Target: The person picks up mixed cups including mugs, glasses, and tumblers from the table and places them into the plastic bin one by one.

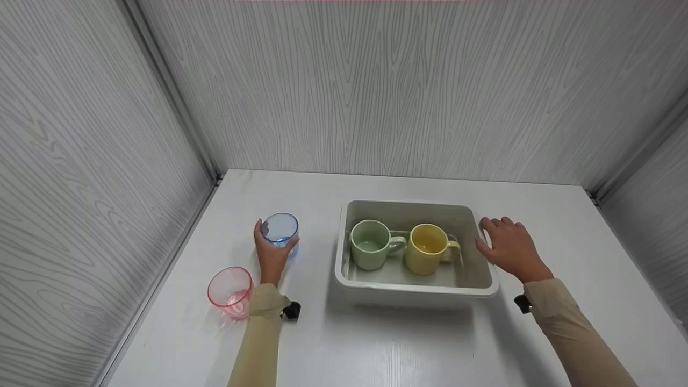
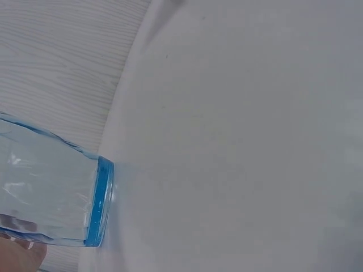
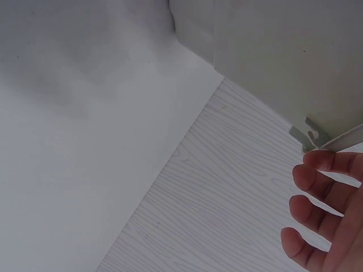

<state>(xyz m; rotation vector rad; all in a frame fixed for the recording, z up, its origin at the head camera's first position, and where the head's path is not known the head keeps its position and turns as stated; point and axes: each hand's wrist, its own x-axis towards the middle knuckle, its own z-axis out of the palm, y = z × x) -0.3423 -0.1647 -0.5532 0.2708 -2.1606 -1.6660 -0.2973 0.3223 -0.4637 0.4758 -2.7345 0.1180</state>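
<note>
My left hand (image 1: 273,255) grips a clear blue glass (image 1: 281,228) left of the bin, thumb and fingers on opposite sides of it. In the left wrist view the glass base (image 2: 99,201) is close to the tabletop; whether it touches cannot be told. A pink glass (image 1: 231,293) stands nearer, beside my left wrist. A grey-white bin (image 1: 414,290) holds a green mug (image 1: 370,245) and a yellow mug (image 1: 427,249), both upright with handles to the right. My right hand (image 1: 510,247) is at the bin's right rim, fingers loosely bent, index fingertip (image 3: 317,160) at the bin's edge.
The white table (image 1: 376,349) is bounded by wood-grain panels at the back (image 1: 398,91) and the left (image 1: 70,161). Another panel (image 1: 656,215) stands along the right side.
</note>
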